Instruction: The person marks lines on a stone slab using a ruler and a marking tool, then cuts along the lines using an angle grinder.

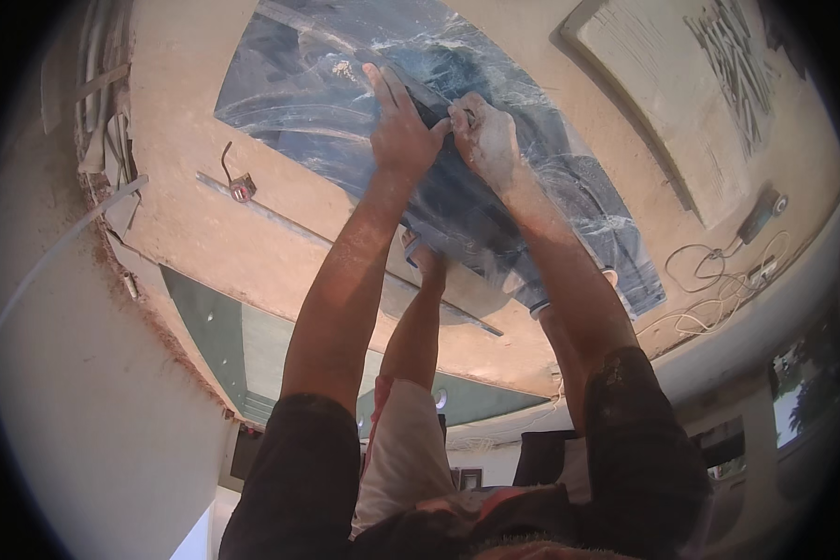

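Observation:
A large blue-grey slab (pixel 299 121) with a glossy, marble-like face and pale dust lies under my hands. My left hand (pixel 403 129) grips a dark narrow strip (pixel 418 91), its index finger stretched along the strip's left end and its thumb toward the right hand. Close beside it, my right hand (pixel 487 140), whitened with dust, has its fingers curled in a pinch at the strip's right end. Whether the strip is separate from the slab, I cannot make out. My bare feet or sandals show behind my forearms, near the slab's lower edge.
A long metal bar (pixel 280 220) and a small tape measure (pixel 242 189) lie left of the slab. To the right are a pale board (pixel 658 93), several thin strips (pixel 735 70), and an angle grinder (pixel 763 217) with a loose cord (pixel 709 313). Pipes (pixel 93 84) stand along the left wall.

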A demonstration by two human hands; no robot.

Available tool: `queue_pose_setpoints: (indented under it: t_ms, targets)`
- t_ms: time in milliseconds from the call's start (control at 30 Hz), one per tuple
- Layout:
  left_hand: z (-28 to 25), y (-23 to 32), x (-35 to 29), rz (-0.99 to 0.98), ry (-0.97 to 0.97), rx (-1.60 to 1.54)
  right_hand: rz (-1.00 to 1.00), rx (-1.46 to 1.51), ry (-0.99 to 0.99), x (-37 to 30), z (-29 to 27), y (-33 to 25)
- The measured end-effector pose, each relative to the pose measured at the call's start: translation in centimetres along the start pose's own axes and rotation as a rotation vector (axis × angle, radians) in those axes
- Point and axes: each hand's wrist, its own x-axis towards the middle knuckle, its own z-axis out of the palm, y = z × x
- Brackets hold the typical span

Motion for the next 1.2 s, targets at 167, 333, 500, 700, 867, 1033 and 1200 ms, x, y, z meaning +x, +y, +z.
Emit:
queue_pose_setpoints:
  t_ms: [167, 333, 500, 700, 867, 1033, 1200]
  targets:
    - [0.4, -0.3, 0.1, -0.021, 0.018, 0.035, -0.028, -0.051, -0.011, -0.3, 0.3, 0.4]
    - [-1.1, 1.4, 0.0, -0.080, -0.105, 0.064, 0.069, -0.003, -0.024, -6.0, -3.6, 6.5]
    - [0.0, 0.1, -0.3, -0.006, -0.040, 0.090, -0.032, -0.084, 0.002, -1.5, -0.3, 2.3]
    - [-1.7, 2.0, 0.2, -0.147, -0.171, 0.062, 0.160, -0.096, -0.031, -7.3, -4.4, 6.3]
    - [-1.0, 2.4, 0.6, -0.087, -0.136, 0.139, 0.054, -0.136, 0.026, -3.9, -3.1, 3.4]
    - [-0.3, 0.5, 0.3, -0.065, -0.072, 0.270, 0.006, -0.107, 0.029, -5.4, -2.6, 5.7]
    - [1.2, -0.5, 1.5, -0.012, -0.083, 0.295, 0.102, -0.168, 0.004, -9.3, -5.6, 9.0]
